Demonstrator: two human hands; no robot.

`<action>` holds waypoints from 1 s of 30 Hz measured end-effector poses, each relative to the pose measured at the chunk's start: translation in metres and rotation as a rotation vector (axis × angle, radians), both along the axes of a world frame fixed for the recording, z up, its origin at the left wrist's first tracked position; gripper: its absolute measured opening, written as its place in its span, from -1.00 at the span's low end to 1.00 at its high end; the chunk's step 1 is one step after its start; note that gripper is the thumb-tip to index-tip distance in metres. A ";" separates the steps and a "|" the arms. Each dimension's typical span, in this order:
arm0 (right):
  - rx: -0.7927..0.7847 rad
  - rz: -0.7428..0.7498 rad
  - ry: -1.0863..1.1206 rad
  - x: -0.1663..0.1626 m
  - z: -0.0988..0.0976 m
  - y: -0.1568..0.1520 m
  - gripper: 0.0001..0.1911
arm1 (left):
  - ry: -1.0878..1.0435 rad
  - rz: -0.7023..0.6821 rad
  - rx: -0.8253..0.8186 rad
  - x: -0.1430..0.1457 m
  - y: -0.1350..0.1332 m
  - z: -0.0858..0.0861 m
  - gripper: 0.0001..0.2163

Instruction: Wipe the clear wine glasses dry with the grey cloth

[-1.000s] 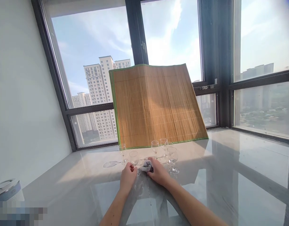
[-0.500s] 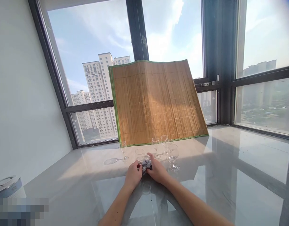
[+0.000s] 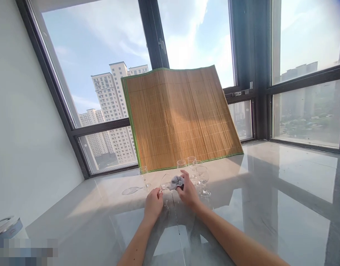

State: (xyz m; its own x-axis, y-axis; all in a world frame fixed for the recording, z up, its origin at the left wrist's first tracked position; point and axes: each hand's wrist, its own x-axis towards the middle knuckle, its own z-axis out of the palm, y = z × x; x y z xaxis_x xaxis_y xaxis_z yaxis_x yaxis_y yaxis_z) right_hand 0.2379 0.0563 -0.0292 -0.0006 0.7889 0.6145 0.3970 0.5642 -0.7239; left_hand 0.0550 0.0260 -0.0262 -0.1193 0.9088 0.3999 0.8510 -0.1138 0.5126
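Closed fingers of my left hand [image 3: 154, 202] pinch one end of a clear stemmed glass [image 3: 165, 180], which is tilted over the shiny surface. A crumpled grey cloth [image 3: 176, 182] is gripped in my right hand [image 3: 189, 191], against or very close to the glass; the exact contact is hard to make out. Just behind and right of my right hand stand several clear stemmed glasses [image 3: 202, 178], partly overlapping one another. Another small stemmed glass [image 3: 143, 176] stands upright to the left, beyond my left hand, with its shadow beside it.
A bamboo mat [image 3: 178, 118] with green edging leans on the dark window frame [image 3: 155, 33] behind the glasses. The glossy pale surface [image 3: 89, 221] reflects the windows. At the lower left is a white and blue container [image 3: 10, 227], partly blurred out.
My hands have drawn apart slightly; my right hand has lifted with the cloth, up and to the right. The held glass now tilts more. The view has shifted a little.
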 end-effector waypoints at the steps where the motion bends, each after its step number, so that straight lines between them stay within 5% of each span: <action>1: 0.017 0.013 -0.003 0.000 0.001 -0.001 -0.35 | 0.003 0.005 -0.008 -0.001 -0.001 0.000 -0.82; 5: 0.066 0.051 -0.071 -0.003 0.003 -0.006 -0.37 | 0.036 -0.020 -0.029 -0.001 -0.002 0.001 -0.84; 13: 0.092 -0.165 -0.195 0.003 0.008 -0.009 -0.41 | 0.076 -0.038 0.101 -0.002 0.002 -0.001 -0.86; 30: -0.039 -0.232 -0.309 0.008 0.009 -0.008 -0.35 | -0.043 -0.054 0.176 -0.015 0.012 -0.011 -0.74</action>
